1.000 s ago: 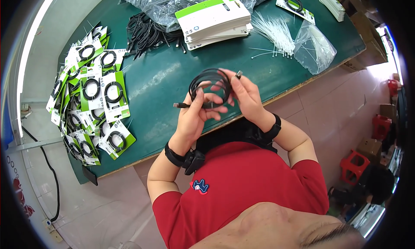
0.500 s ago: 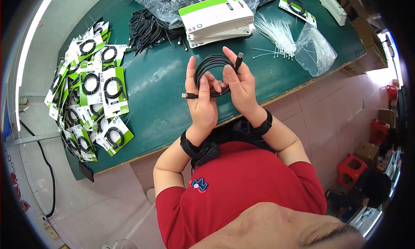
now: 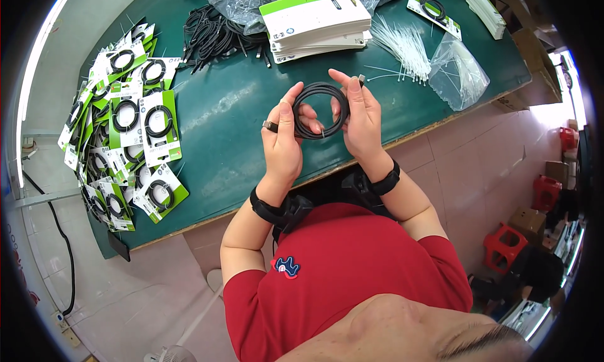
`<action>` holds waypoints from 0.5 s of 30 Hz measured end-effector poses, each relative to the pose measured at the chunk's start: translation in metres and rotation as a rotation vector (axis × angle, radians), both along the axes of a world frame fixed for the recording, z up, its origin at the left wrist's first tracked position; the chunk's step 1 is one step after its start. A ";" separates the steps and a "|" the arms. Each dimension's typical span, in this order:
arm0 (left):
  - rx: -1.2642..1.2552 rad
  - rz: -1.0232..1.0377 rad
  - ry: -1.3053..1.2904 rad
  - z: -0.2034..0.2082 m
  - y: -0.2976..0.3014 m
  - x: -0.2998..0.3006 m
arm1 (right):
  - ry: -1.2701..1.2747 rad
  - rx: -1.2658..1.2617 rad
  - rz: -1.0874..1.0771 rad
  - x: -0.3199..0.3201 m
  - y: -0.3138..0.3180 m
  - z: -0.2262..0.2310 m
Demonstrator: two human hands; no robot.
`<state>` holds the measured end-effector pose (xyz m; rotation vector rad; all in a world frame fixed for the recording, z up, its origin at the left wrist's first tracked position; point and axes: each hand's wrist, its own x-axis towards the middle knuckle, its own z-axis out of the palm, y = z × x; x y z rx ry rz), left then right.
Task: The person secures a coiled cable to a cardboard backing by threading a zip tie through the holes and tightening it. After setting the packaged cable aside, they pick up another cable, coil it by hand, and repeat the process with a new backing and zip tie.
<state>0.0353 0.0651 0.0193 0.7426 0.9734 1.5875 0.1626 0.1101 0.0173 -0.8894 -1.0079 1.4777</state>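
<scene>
A coiled black cable (image 3: 319, 87) is held up between both hands, above the near edge of the green table. My left hand (image 3: 283, 145) grips the coil's left side, thumb and fingers closed on it; one plug end (image 3: 270, 127) pokes out beside that thumb. On the opposite side my right hand (image 3: 362, 126) pinches the ring, and the other metal plug tip (image 3: 362, 79) shows by its fingers. Fingers of both hands curl through the middle of the ring. A small tie appears at the bottom of the coil.
Carded black cables (image 3: 160, 126) are heaped at the left of the table (image 3: 220, 167). Farther back lie loose black cables (image 3: 214, 38), a stack of green-and-white cards (image 3: 318, 22), white cable ties (image 3: 402, 50) and a clear bag (image 3: 459, 79). A red stool (image 3: 503, 245) stands at right.
The coil has opened into a rounder, tidier ring and shifted slightly right. Both hands have turned around it, and the right plug has moved right, mostly behind the fingers.
</scene>
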 end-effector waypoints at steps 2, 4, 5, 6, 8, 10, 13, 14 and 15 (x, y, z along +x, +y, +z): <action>-0.001 -0.036 0.002 -0.003 0.000 -0.006 | -0.047 0.021 0.029 0.002 0.001 -0.004; 0.001 -0.107 0.011 -0.006 -0.001 -0.012 | -0.133 0.066 0.087 0.004 0.002 -0.007; -0.001 -0.107 0.010 -0.007 -0.002 -0.016 | -0.135 0.064 0.088 0.006 0.003 -0.008; -0.021 -0.133 0.044 -0.008 -0.004 -0.019 | -0.202 0.110 0.124 0.008 0.005 -0.009; -0.062 -0.187 0.113 -0.009 -0.008 -0.022 | -0.335 0.202 0.197 0.012 0.008 -0.010; -0.062 -0.185 0.110 -0.010 -0.010 -0.021 | -0.365 0.226 0.225 0.016 0.012 -0.008; -0.061 -0.182 0.106 -0.012 -0.011 -0.020 | -0.423 0.277 0.280 0.018 0.014 -0.005; -0.057 -0.182 0.120 -0.014 -0.010 -0.020 | -0.439 0.288 0.289 0.019 0.014 -0.005; -0.052 -0.181 0.135 -0.016 -0.010 -0.021 | -0.455 0.300 0.298 0.019 0.015 -0.004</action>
